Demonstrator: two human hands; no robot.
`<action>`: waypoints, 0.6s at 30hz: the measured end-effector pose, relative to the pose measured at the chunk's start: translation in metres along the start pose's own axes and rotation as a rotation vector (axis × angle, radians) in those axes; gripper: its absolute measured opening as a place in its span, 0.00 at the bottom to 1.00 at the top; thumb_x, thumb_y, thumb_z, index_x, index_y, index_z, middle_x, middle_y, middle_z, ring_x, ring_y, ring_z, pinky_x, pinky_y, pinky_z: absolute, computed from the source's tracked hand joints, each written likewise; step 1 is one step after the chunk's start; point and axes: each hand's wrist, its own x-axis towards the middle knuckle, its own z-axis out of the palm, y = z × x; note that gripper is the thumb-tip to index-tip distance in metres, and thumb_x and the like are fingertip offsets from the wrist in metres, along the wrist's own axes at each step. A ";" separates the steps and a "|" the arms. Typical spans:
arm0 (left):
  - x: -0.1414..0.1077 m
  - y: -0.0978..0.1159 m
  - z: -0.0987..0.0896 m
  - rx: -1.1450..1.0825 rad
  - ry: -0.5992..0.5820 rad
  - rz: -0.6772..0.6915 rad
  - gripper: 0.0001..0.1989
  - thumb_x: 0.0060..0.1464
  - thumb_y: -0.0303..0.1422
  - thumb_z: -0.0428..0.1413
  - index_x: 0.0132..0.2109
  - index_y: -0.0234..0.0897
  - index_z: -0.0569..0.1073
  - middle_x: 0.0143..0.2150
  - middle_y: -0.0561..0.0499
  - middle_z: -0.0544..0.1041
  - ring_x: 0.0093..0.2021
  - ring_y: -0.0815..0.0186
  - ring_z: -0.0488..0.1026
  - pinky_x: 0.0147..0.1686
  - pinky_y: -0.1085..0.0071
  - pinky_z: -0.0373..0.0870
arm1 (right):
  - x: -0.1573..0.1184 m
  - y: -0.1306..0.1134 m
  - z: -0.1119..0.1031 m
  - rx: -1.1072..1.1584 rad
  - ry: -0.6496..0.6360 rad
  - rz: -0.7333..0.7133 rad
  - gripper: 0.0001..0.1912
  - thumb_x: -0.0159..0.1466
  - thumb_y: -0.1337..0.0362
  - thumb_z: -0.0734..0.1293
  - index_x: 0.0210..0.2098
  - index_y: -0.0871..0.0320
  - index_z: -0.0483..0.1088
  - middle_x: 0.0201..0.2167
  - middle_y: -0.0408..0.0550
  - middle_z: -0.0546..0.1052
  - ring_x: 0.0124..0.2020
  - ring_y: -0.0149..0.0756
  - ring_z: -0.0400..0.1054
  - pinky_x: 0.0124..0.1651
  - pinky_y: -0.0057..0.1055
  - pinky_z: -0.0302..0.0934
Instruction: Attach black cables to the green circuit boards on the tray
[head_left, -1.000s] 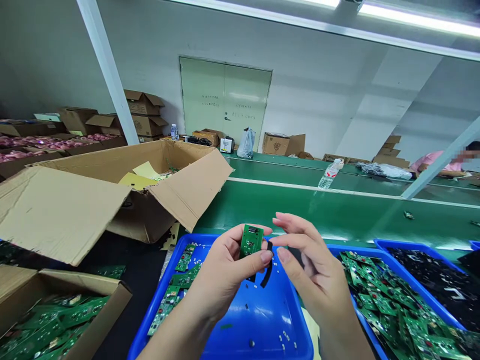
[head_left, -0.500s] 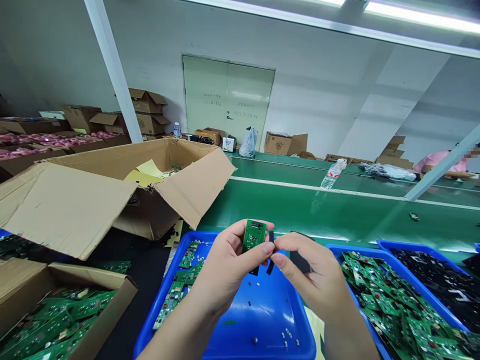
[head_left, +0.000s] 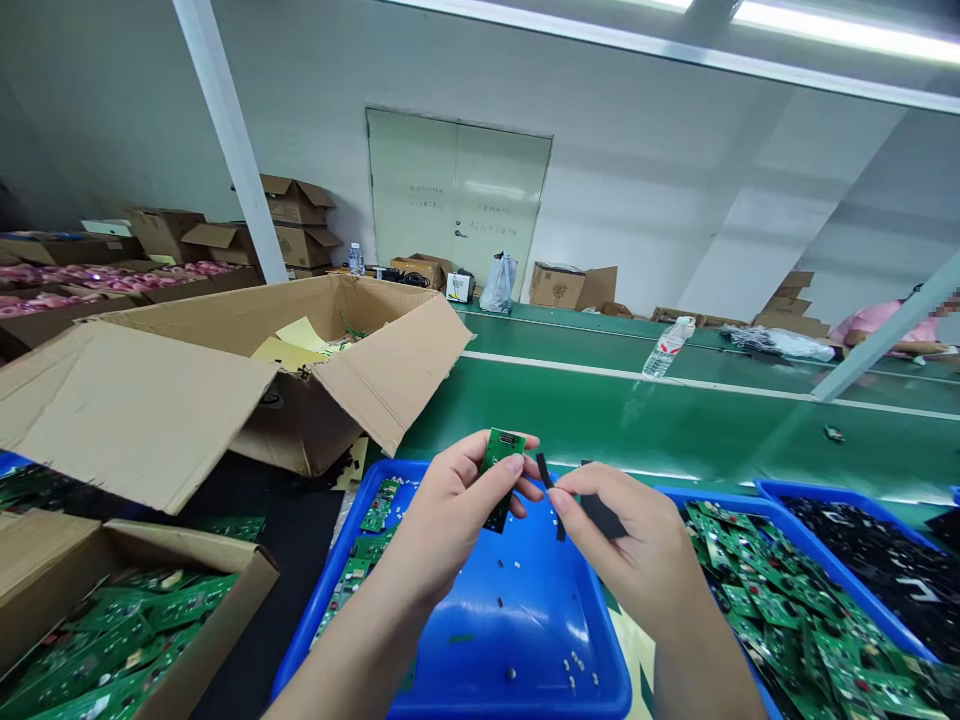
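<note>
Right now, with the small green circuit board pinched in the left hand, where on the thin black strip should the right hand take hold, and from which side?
The black strip is thin and narrow and hangs beside the circuit board. It is probably best pinched across its flat faces near the upper end, coming in from the right, away from the left hand. The right hand already holds it roughly there between thumb and forefinger.

Both bare arms reached forward and came close together, the left hand [head_left: 450,510] curled with its thumb pressed toward its fingers in a pinch, and the right hand [head_left: 630,545] just beside it, its thumb and first finger pinched too, the other fingers folded under.
</note>
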 end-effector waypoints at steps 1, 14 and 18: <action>0.000 0.000 -0.001 0.008 -0.003 -0.006 0.12 0.51 0.34 0.58 0.41 0.32 0.73 0.30 0.50 0.75 0.29 0.70 0.71 0.28 0.76 0.66 | 0.000 0.000 0.000 -0.012 -0.002 -0.006 0.09 0.64 0.68 0.60 0.28 0.57 0.67 0.24 0.42 0.71 0.25 0.30 0.65 0.30 0.26 0.59; 0.004 0.005 -0.014 0.109 -0.061 -0.038 0.12 0.54 0.38 0.54 0.41 0.33 0.71 0.29 0.50 0.75 0.29 0.67 0.73 0.29 0.73 0.68 | -0.008 -0.007 -0.007 -0.040 0.000 -0.024 0.08 0.64 0.70 0.59 0.29 0.57 0.65 0.24 0.41 0.69 0.25 0.29 0.63 0.28 0.26 0.55; 0.001 0.003 -0.006 0.076 -0.156 -0.105 0.10 0.54 0.34 0.52 0.41 0.33 0.71 0.25 0.54 0.71 0.24 0.72 0.69 0.27 0.75 0.65 | -0.003 -0.005 -0.003 -0.051 -0.036 -0.067 0.08 0.65 0.70 0.59 0.31 0.57 0.67 0.26 0.42 0.72 0.27 0.30 0.65 0.32 0.27 0.57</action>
